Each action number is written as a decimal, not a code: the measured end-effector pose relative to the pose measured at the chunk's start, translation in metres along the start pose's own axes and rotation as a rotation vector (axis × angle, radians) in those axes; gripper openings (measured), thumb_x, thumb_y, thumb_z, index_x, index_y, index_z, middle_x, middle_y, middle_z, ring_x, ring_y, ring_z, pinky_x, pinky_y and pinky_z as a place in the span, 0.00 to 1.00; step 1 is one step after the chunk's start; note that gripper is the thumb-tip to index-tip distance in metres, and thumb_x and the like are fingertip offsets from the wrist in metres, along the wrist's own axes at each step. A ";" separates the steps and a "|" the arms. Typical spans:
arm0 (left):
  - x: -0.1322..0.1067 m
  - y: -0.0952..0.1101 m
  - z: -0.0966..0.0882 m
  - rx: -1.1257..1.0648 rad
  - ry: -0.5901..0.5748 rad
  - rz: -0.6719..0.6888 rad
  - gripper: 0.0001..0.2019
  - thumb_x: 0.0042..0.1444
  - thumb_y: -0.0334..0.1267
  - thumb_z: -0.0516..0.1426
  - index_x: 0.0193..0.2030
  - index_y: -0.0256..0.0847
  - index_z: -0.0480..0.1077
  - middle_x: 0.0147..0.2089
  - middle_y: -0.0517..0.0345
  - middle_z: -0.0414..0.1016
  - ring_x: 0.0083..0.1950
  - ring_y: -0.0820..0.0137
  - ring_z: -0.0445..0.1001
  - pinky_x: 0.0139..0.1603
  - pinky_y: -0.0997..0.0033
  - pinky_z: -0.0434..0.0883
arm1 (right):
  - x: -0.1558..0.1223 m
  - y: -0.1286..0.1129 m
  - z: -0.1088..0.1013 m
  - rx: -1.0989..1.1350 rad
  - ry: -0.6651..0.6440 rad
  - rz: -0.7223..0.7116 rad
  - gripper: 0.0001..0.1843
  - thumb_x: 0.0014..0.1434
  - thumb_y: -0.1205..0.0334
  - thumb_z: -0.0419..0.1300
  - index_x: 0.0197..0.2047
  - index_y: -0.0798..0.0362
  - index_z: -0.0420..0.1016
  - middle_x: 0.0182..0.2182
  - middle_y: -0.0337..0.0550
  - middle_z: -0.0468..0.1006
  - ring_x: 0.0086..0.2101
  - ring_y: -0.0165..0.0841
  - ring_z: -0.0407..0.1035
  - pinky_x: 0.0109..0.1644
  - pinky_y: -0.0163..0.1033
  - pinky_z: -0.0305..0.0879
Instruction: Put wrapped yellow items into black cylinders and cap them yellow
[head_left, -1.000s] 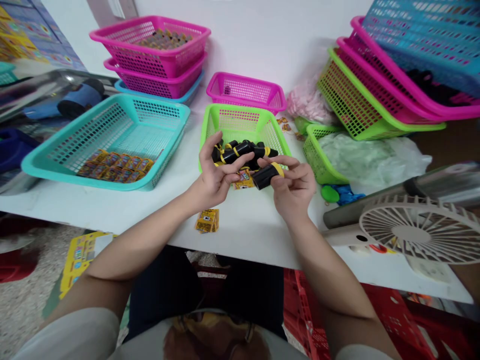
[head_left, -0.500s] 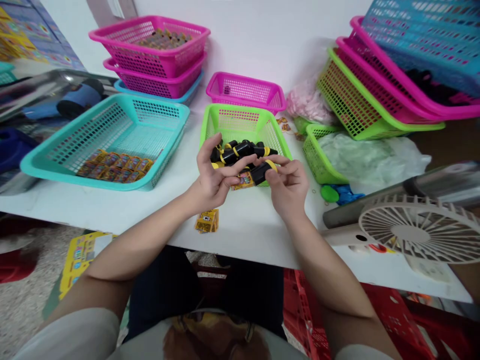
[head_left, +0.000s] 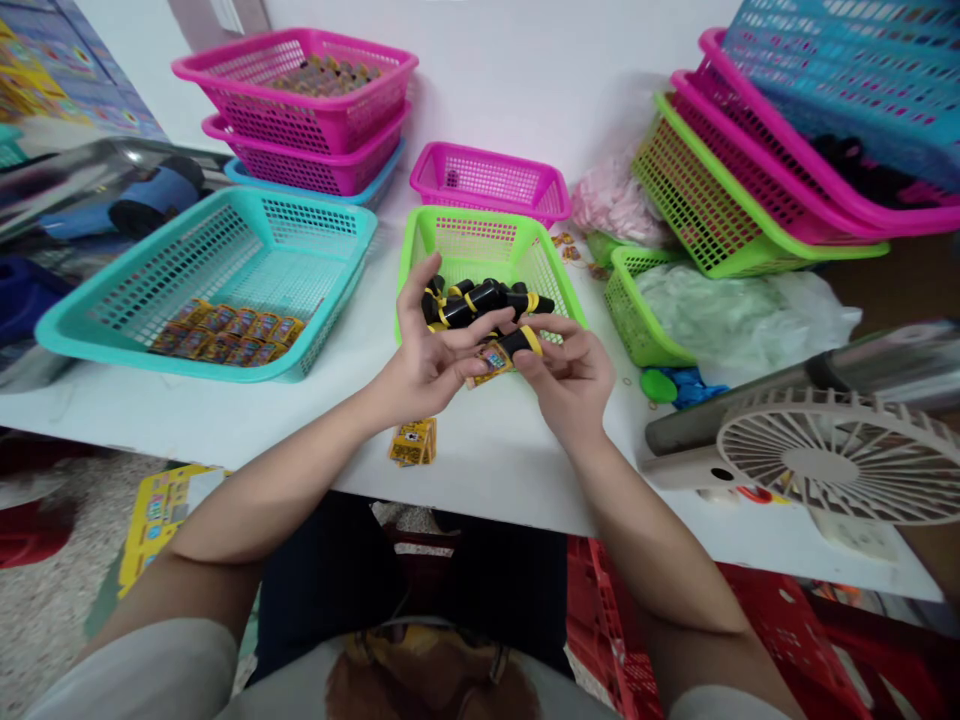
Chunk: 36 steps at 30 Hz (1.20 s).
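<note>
My left hand (head_left: 426, 362) pinches a small printed yellow card (head_left: 491, 362) between thumb and fingers, its index finger raised. Closed around a short black cylinder with a yellow band (head_left: 517, 342) is my right hand (head_left: 574, 378). Card and cylinder meet in front of me; whether the card lies against it or goes around it I cannot tell. Just beyond, a light green basket (head_left: 551, 262) holds several more black pieces with yellow bands (head_left: 480, 297). A small stack of yellow cards (head_left: 413, 442) lies on the white table near my left wrist.
A turquoise basket (head_left: 71, 325) with rows of printed yellow pieces (head_left: 225, 335) stands left. Behind are stacked pink baskets (head_left: 330, 130) and a single pink basket (head_left: 491, 180). Tilted baskets (head_left: 697, 200), a bag-filled green basket (head_left: 637, 310) and a fan (head_left: 832, 465) crowd the right.
The black cylinder has tilted and shifted slightly left against the card. The card is angled more upward to the right. Both hands keep their hold.
</note>
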<state>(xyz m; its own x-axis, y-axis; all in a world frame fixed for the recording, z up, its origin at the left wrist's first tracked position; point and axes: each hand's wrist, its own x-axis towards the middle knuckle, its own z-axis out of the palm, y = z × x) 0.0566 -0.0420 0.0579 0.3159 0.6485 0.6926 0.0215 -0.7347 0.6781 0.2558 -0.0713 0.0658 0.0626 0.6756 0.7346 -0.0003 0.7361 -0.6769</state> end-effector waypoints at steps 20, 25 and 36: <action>0.006 0.033 0.002 -0.407 -0.070 -0.277 0.60 0.49 0.41 0.76 0.75 0.55 0.37 0.44 0.59 0.84 0.44 0.60 0.87 0.44 0.63 0.83 | -0.007 0.011 0.003 -0.101 -0.290 -0.159 0.06 0.73 0.52 0.55 0.47 0.41 0.72 0.51 0.38 0.86 0.65 0.38 0.72 0.68 0.62 0.71; 0.005 0.036 0.005 -0.462 0.041 -0.387 0.57 0.46 0.42 0.76 0.72 0.53 0.42 0.42 0.62 0.83 0.35 0.69 0.84 0.39 0.70 0.80 | -0.007 -0.001 0.004 -0.564 -0.327 -0.318 0.26 0.67 0.41 0.61 0.64 0.38 0.67 0.60 0.44 0.80 0.65 0.46 0.71 0.79 0.69 0.45; -0.002 0.044 0.007 -0.623 -0.379 -0.454 0.31 0.63 0.42 0.65 0.61 0.49 0.48 0.30 0.68 0.76 0.26 0.70 0.80 0.27 0.73 0.75 | -0.026 -0.020 0.024 -0.733 -0.177 -0.456 0.33 0.58 0.52 0.67 0.65 0.36 0.67 0.46 0.39 0.78 0.47 0.42 0.75 0.81 0.66 0.36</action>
<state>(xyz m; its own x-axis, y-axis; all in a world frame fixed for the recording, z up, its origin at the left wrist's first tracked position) 0.0639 -0.0775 0.0845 0.7005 0.6615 0.2678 -0.2675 -0.1045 0.9579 0.2303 -0.1026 0.0613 -0.2555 0.3638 0.8958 0.6311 0.7646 -0.1305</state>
